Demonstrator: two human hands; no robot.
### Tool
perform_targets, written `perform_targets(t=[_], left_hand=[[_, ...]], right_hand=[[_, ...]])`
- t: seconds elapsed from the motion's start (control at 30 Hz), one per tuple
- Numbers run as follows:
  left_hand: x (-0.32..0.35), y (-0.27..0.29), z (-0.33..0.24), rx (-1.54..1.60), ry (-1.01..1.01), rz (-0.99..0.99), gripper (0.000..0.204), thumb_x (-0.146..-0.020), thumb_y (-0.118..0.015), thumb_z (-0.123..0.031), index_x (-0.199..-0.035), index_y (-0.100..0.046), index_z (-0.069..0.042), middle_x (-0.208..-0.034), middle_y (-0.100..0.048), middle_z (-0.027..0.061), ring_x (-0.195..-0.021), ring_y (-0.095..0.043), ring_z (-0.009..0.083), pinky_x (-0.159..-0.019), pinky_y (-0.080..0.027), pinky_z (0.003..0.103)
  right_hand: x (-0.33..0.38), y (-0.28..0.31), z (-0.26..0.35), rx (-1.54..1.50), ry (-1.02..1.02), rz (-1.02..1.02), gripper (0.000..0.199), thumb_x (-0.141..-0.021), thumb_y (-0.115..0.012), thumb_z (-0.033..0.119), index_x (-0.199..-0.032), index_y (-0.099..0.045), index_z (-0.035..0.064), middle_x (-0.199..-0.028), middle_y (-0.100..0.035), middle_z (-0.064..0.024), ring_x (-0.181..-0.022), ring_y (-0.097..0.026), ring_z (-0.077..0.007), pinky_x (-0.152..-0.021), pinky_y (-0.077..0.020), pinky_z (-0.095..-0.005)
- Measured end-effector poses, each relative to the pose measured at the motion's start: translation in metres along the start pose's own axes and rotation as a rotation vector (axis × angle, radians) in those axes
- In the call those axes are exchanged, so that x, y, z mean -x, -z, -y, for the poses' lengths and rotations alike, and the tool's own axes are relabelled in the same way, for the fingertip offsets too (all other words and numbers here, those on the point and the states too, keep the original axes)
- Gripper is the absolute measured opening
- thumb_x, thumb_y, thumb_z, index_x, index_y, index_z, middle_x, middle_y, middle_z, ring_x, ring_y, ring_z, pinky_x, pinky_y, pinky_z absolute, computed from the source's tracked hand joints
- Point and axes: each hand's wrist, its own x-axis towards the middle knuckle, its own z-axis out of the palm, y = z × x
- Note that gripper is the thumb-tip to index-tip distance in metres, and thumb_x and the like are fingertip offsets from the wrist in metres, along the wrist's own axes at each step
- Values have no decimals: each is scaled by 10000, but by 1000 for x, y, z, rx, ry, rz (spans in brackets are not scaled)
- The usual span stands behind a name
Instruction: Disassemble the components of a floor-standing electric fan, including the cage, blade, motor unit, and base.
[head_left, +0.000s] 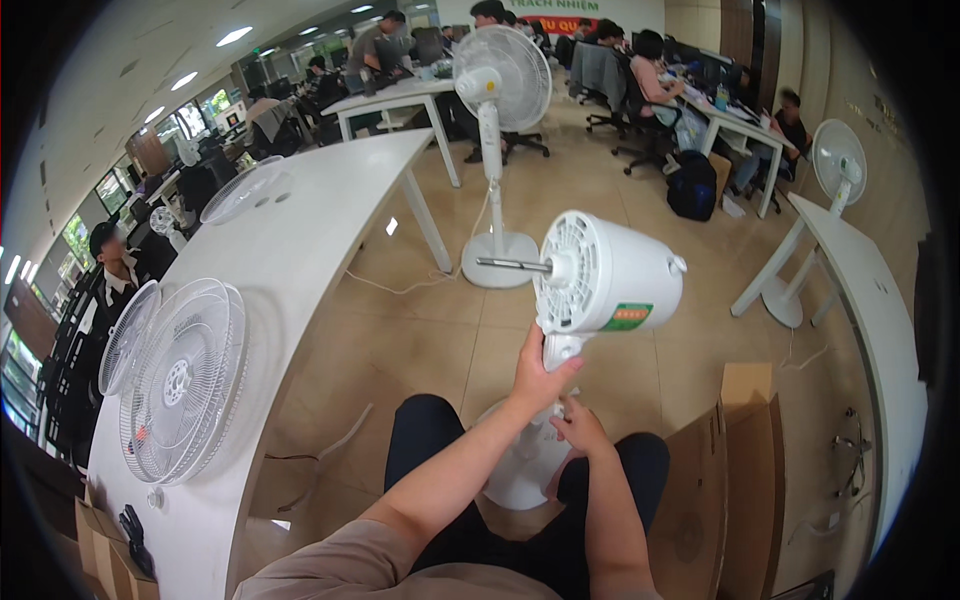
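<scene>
A white fan motor housing (630, 270) with a bare metal shaft stands in front of me, its shaft pointing left. My left hand (540, 375) is wrapped round the neck just below the housing. Lower down, my right hand (583, 428) has its fingers curled and pressed against the fan pole; its fingertips are partly hidden. The round white fan base (520, 482) rests on the floor between my legs. On the table at left lie white fan grilles (190, 375), one leaning over another.
A white table (340, 180) runs along my left, with another table (875, 300) at right. An assembled stand fan (500, 80) stands ahead, its cord on the floor. An open cardboard box (690, 490) is beside my right leg. People sit at desks farther off.
</scene>
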Motion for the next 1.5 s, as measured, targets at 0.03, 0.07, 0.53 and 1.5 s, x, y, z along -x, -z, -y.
perform_targets(t=[0.03, 0.07, 0.53, 1.5], left_hand=[[-1, 1, -4, -3, 9, 2, 694, -827, -810, -115, -1429, -485, 0, -1283, -653, 142, -1164, -619, 223, -1020, -486, 364], [-1, -1, -5, -4, 24, 2, 694, -827, -810, -115, -1429, -485, 0, -1283, -653, 142, -1164, -619, 223, -1020, -486, 364], [-9, -4, 29, 52, -39, -29, 833, -815, -856, -199, -1503, -427, -8, -1398, -586, 158, -1287, -559, 247, -1112, -433, 386], [66, 118, -223, -41, -182, -437, 683, -971, -710, -357, -1484, -400, -32, -1297, -558, 108, -1203, -525, 168, -1042, -436, 338]], right_hand=[[3, 4, 8, 72, -16, 38, 517, -901, -791, 230, -1334, -614, 8, -808, -718, -138, -697, -708, -244, -663, -534, -398], [4, 9, 17, 145, -23, 78, 595, -864, -828, 252, -1359, -601, 13, -889, -734, -150, -768, -722, -249, -692, -538, -405], [-33, -41, 56, -296, 397, -182, 573, -852, -799, 159, -1343, -589, -51, -1278, -676, -192, -1203, -652, -284, -1024, -499, -416], [76, -103, 188, 22, 1023, -54, 1061, -613, -964, 341, -1464, -484, -72, -1267, -670, -295, -1085, -697, -474, -897, -572, -503]])
